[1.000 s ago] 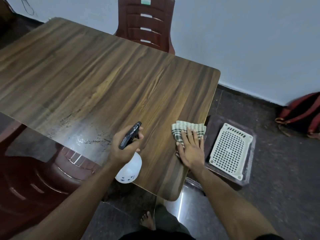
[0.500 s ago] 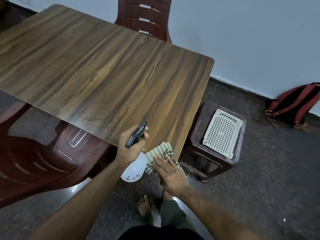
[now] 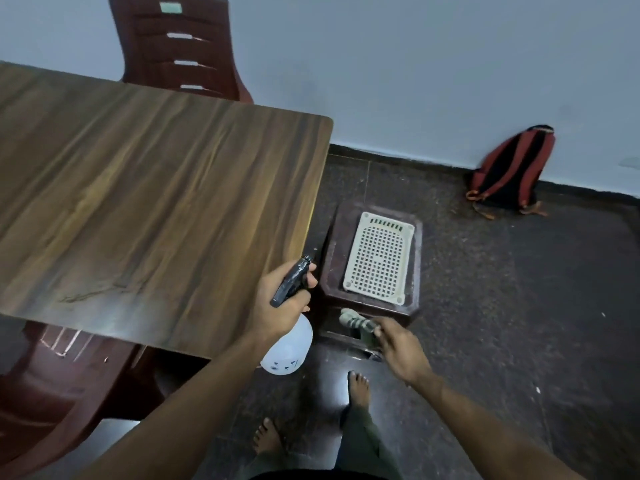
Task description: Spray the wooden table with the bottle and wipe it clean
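head-worn view, looking down, table (image 3: 156,202) close

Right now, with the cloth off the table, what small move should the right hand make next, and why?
Probably lowering the cloth onto the white tray on the stool. The right hand pinches the cloth in the air just in front of the stool, clear of the wooden table. The left hand grips the spray bottle beside the table's corner. The tabletop shows no droplets I can make out.

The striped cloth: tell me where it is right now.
In the head view, the striped cloth is off the wooden table, pinched in the right hand in front of the dark stool, right of the spray bottle.
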